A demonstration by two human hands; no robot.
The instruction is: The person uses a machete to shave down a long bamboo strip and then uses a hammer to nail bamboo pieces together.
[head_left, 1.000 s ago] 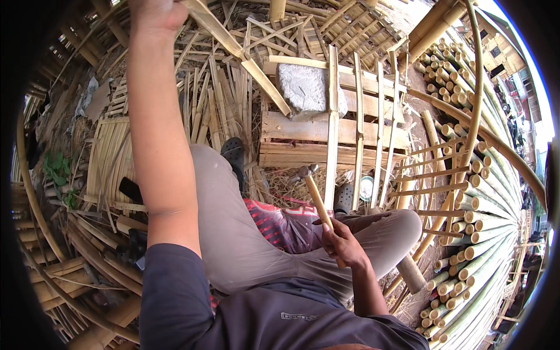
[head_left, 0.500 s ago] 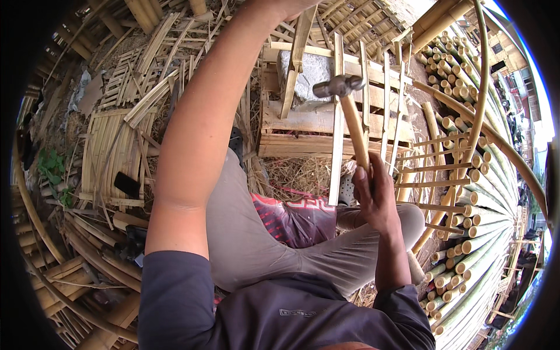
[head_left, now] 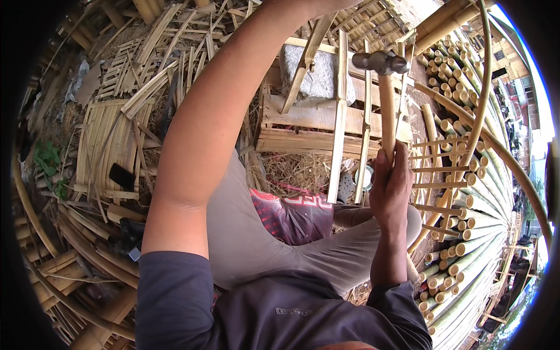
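Head view, so where was the hammer (head_left: 387,108)?

> In the right hand (head_left: 391,181), clamped round the lower handle. Long axis ran pretty much straight away from the body, metal head at the far end, sitting crosswise.

And the bamboo piece (head_left: 301,73)?

> Left of the hammer, across the grey block (head_left: 324,73) on the wooden crate (head_left: 303,142). It slanted, low end pointing left and back toward the body. Left hand (head_left: 333,4) was nearer.

Gripping it?

> Can't tell, top edge cut that hand off.
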